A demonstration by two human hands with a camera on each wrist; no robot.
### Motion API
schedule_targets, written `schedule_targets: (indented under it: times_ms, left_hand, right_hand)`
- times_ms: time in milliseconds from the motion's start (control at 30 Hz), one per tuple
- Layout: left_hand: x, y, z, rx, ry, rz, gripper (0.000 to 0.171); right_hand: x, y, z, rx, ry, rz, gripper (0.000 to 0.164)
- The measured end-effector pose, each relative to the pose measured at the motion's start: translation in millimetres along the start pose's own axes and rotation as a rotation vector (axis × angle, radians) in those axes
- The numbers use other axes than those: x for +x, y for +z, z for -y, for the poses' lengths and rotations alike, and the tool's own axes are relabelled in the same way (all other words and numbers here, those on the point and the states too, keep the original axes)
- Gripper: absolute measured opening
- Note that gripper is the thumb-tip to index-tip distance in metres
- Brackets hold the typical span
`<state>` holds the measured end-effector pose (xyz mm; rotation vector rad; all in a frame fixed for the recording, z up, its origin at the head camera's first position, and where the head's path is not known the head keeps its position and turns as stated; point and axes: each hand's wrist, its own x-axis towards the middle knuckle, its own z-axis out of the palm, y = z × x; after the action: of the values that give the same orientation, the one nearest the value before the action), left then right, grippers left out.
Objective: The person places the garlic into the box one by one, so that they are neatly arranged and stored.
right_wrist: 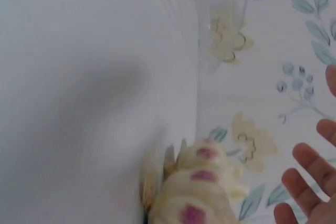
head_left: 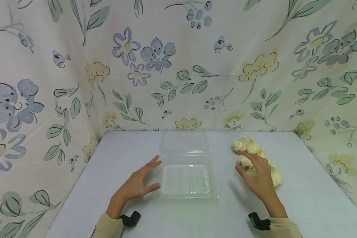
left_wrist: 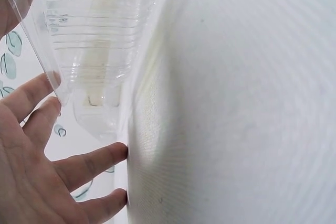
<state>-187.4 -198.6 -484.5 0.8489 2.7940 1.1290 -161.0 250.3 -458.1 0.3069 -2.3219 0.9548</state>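
A clear plastic clamshell box (head_left: pixel 185 197) lies open on the table, its lid (head_left: pixel 184 143) folded back toward the far edge. My left hand (head_left: pixel 134 185) is at the box's left side with fingers spread. In the left wrist view, the fingertips (left_wrist: pixel 52 80) are right at the edge of the clear plastic. Over on the right, a cluster of several garlic bulbs (head_left: pixel 239 144) sits on the table. My right hand (head_left: pixel 260 180) reaches over them, fingers apart and gently bent, partly hiding some bulbs. The right wrist view shows garlic bulbs (right_wrist: pixel 202 192) beside loosely spread fingers (right_wrist: pixel 312 166).
The white table (head_left: pixel 131 145) reaches a floral cloth (head_left: pixel 178 66) hanging behind it and at both sides. Black wrist-worn devices (head_left: pixel 131 219) stick out inward from both sleeves near the table's front.
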Motion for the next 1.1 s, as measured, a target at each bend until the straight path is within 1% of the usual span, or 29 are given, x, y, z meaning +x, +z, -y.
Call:
schedule_targets:
  times_ms: [167, 400, 600, 700, 800, 933, 1100]
  left_hand:
    - [0.4, 0.5, -0.6, -0.003, -0.006, 0.008, 0.079]
    - [0.8, 0.6, -0.9, -0.001, -0.017, 0.013, 0.079]
    - [0.3, -0.3, -2.1, -0.006, -0.025, 0.013, 0.08]
    - [0.1, -0.5, -2.6, -0.002, -0.022, 0.01, 0.08]
    - [0.0, -0.4, -2.4, 0.003, -0.016, 0.008, 0.079]
    - [-0.1, 0.2, -1.0, -0.008, -0.018, 0.008, 0.08]
    - [0.2, 0.6, -0.4, -0.001, -0.024, 0.007, 0.08]
  right_hand:
    - [-1.6, -19.2, -11.8, -0.056, 0.102, -0.039, 0.055]
    - [-6.7, -38.4, -31.2, -0.122, 0.201, -0.06, 0.053]
    - [-13.0, -48.8, -43.6, -0.161, 0.335, -0.002, 0.057]
    - [-16.8, -53.1, -48.9, -0.178, 0.386, 0.033, 0.061]
    - [-21.0, -55.9, -54.0, -0.191, 0.407, 0.058, 0.065]
    - [-26.9, -58.0, -60.2, -0.198, 0.413, 0.089, 0.068]
    - [-31.8, -62.6, -66.9, -0.208, 0.452, 0.168, 0.072]
